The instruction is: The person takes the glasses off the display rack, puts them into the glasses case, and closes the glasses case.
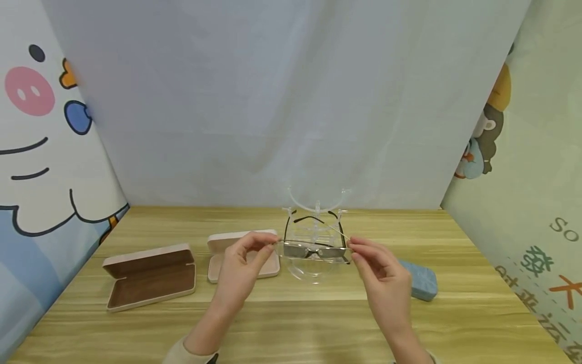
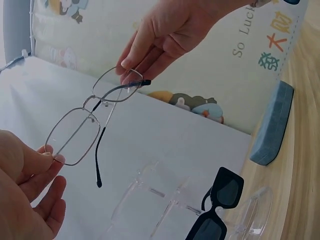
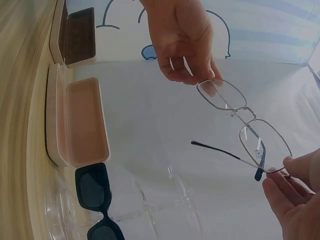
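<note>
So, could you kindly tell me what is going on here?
A person is holding thin-framed glasses level in the air, the left hand pinching one end and the right hand the other. Dark sunglasses sit on the clear stand beyond. To the left, a brown-lined case and a pink-lined case stand open; a blue case lies closed to the right.
</note>
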The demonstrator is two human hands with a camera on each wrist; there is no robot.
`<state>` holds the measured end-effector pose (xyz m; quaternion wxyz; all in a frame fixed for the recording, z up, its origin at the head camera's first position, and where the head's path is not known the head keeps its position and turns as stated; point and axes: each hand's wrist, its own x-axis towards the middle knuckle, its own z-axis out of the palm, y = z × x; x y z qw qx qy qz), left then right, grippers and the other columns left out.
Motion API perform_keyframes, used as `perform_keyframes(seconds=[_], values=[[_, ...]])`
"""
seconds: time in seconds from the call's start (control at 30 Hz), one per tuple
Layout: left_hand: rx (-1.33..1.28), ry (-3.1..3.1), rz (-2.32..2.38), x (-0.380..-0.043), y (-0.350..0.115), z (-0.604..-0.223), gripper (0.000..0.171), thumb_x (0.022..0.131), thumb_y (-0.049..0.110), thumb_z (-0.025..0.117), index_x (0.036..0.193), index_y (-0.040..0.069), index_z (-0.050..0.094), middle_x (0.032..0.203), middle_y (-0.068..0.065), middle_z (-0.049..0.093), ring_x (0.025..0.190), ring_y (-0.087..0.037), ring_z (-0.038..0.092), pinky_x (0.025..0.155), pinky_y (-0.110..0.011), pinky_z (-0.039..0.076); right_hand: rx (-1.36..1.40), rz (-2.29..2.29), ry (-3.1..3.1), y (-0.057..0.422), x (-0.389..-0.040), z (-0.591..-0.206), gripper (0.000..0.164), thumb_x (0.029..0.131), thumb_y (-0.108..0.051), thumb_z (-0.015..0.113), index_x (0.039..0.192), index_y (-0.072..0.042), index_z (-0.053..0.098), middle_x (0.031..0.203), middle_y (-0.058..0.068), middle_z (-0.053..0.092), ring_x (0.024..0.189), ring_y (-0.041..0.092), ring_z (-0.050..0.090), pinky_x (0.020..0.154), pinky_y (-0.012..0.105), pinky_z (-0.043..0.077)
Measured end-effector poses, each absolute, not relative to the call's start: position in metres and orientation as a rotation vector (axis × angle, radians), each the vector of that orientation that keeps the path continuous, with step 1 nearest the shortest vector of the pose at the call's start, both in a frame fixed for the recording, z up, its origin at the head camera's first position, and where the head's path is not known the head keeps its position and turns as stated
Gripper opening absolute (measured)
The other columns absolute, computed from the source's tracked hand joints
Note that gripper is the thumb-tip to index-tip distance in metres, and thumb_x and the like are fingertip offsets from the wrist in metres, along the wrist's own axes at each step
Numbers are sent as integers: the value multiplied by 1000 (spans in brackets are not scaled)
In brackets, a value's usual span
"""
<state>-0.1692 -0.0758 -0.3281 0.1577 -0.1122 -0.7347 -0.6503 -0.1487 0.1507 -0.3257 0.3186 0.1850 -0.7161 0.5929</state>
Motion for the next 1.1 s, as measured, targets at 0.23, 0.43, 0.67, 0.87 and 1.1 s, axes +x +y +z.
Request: perform_keyframes(seconds=[0.23,0.43,0.67,0.87,1.1], values=[[-363,-2079,-1883,-170,-78,-331,15,84,-2,59,96,4,65,101,-7,67,101,-8,58,91,-23,44,473,1775,-1907,154,-158,-335,17,84,3,59,99,12,62,104,-3,66,92,9,64,80,20,51],[-388,-2040,-1988,-171,-83,-337,16,85,-5,56,99,-2,63,105,-15,64,96,-13,61,83,-21,49,548,1944,-1769,148,-168,-343,16,83,5,58,98,13,62,96,3,68,85,12,66,76,23,53],[-352,-2053,-2009,-171,-94,-343,15,86,-1,58,100,0,63,99,-9,64,84,-10,63,76,-26,53,583,2057,-1710,138,-179,-351,17,85,3,58,98,12,63,91,2,69,83,11,67,74,25,54],[-249,-2070,-2014,-171,-103,-349,16,87,-3,55,101,-2,62,95,-3,62,80,-9,62,76,-24,53,446,2127,-1790,126,-184,-360,18,84,-1,61,98,11,63,90,2,68,81,12,67,71,28,55],[-135,-2132,-1933,-168,-114,-357,16,87,-2,54,101,-2,62,101,-13,63,81,-7,63,76,-20,52,232,2301,-1802,108,-189,-369,16,81,-1,64,96,6,62,86,6,63,74,16,67,69,30,56]])
